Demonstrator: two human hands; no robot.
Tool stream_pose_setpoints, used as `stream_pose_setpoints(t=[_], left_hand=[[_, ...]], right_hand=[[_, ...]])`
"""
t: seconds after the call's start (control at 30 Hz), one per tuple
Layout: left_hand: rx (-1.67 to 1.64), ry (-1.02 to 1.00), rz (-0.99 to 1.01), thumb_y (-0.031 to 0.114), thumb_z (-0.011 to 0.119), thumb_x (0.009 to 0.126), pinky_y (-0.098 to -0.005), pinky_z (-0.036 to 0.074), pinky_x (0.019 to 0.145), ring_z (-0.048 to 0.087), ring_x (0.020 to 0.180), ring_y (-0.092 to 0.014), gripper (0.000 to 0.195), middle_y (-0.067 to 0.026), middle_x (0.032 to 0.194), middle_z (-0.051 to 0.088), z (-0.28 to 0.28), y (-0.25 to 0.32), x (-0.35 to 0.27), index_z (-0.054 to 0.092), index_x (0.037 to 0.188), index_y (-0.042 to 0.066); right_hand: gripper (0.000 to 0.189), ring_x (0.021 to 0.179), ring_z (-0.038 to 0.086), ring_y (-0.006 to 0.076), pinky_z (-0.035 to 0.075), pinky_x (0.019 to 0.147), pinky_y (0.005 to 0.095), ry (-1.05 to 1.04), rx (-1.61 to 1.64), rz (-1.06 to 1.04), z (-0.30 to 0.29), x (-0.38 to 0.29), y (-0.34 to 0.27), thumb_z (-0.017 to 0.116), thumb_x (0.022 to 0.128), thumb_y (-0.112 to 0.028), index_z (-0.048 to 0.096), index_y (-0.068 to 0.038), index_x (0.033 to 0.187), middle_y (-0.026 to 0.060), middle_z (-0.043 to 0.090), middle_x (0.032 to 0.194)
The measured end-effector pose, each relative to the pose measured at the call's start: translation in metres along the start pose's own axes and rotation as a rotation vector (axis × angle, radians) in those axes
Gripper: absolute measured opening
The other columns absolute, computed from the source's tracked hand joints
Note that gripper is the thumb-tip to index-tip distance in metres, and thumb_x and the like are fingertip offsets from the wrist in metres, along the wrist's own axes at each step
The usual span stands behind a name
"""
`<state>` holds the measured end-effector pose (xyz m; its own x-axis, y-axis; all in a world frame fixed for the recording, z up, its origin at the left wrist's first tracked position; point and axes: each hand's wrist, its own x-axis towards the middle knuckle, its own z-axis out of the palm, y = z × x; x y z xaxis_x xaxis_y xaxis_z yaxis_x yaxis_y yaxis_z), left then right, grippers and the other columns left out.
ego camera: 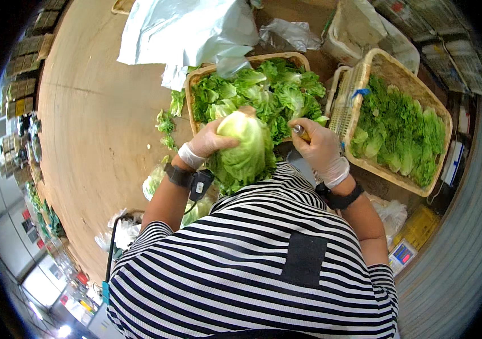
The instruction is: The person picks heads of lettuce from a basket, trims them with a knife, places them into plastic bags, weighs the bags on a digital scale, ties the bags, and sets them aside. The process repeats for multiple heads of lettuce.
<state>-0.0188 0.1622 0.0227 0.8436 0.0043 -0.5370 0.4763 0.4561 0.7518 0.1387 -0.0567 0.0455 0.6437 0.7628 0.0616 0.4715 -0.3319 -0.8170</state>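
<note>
My left hand point(211, 142), in a thin translucent glove, grips a head of lettuce point(245, 148) near its cut stem end, which points away from me. The leafy end rests close to my striped shirt. My right hand point(319, 146), gloved too, is closed around a small tool's handle point(301, 133) of wood and metal; its blade, if any, cannot be seen. Beyond both hands lies a plastic crate point(188, 101) full of loose lettuce leaves point(262, 95). At the right, a tilted crate point(397, 184) holds green heads of leafy lettuce point(397, 127).
A white plastic sheet point(190, 34) hangs over the near crate's far left corner. Leaf scraps point(166, 123) lie on the brown floor point(96, 106) beside it. A bagged lettuce point(152, 184) is by my left forearm. A pale bin point(342, 46), a digital scale point(402, 257) and plastic bags point(393, 216) stand right.
</note>
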Motion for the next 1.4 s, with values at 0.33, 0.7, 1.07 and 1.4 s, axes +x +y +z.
stream_pose_setpoints(t=[0.33, 0.7, 1.07, 1.4], left_hand=[[0.355, 0.252, 0.162, 0.028, 0.078, 0.064, -0.0271, 0.045, 0.080, 0.057, 0.085, -0.014, 0.055, -0.0076, 0.094, 0.064, -0.001, -0.007, -0.038, 0.057, 0.107, -0.001], [0.224, 0.418, 0.164, 0.028, 0.077, 0.064, -0.0266, 0.047, 0.075, 0.060, 0.081, -0.014, 0.057, -0.0103, 0.092, 0.064, -0.012, -0.032, -0.066, 0.057, 0.106, -0.004], [-0.008, 0.519, 0.384, 0.024, 0.076, 0.071, -0.0275, 0.046, 0.082, 0.056, 0.094, -0.015, 0.063, -0.0076, 0.106, 0.059, -0.037, -0.040, -0.062, 0.047, 0.120, 0.000], [-0.394, 0.565, 0.387, 0.023, 0.066, 0.081, -0.0296, 0.046, 0.084, 0.055, 0.096, -0.017, 0.051, -0.0061, 0.109, 0.058, -0.069, -0.083, -0.052, 0.046, 0.123, 0.002]], right_hand=[[0.018, 0.061, 0.058, 0.0256, 0.045, 0.052, 0.0363, -0.352, -0.363, -0.298, 0.028, 0.030, -0.046, 0.064, 0.069, -0.014, 0.059, -0.013, 0.086, 0.0072, 0.055, 0.066], [0.013, 0.069, 0.061, 0.0289, 0.048, 0.055, 0.0363, -0.540, -0.758, 0.066, 0.074, 0.018, 0.043, 0.049, 0.085, -0.021, 0.055, -0.009, 0.088, 0.0109, 0.061, 0.074], [0.034, 0.064, 0.054, 0.0161, 0.045, 0.062, 0.0279, -0.404, 0.265, -0.147, 0.103, 0.069, -0.058, 0.070, 0.077, -0.028, 0.060, -0.003, 0.097, 0.0050, 0.059, 0.073], [0.036, 0.074, 0.057, 0.0128, 0.044, 0.063, 0.0232, -0.524, 0.144, 0.017, 0.116, 0.078, -0.065, 0.070, 0.077, -0.026, 0.059, -0.005, 0.105, 0.0044, 0.062, 0.087]])
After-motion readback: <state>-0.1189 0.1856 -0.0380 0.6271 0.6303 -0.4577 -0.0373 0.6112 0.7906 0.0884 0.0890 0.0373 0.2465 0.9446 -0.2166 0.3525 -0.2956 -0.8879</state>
